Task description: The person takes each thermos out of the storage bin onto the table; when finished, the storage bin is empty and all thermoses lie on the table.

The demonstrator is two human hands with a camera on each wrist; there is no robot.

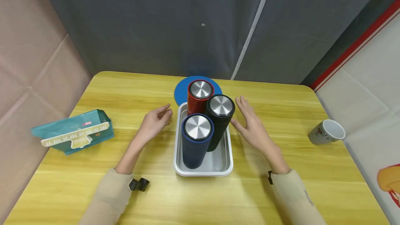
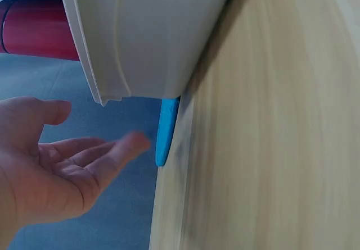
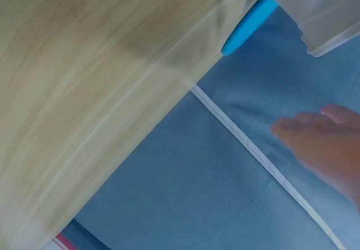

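A shallow metal tray [image 1: 203, 174] stands mid-table with three tumblers upright in it: a red one [image 1: 197, 105] at the back, a black one [image 1: 219, 124] to the right, a dark blue one [image 1: 195, 151] in front. All have shiny metal lids. My left hand [image 1: 155, 122] hovers just left of the tray, fingers loosely bent, holding nothing; the left wrist view shows its palm [image 2: 62, 171] beside the tray wall [image 2: 149, 36]. On the other side my right hand [image 1: 252, 127] has its fingers spread close to the black tumbler, nothing in its grasp.
A round blue mat [image 1: 180, 91] lies partly under the tray's back end. At the left is a teal bag [image 1: 78, 127] with a cream clip [image 1: 81, 138]. A patterned cup [image 1: 325, 133] stands at the right edge. Dark curtain [image 1: 156, 27] hangs behind the table.
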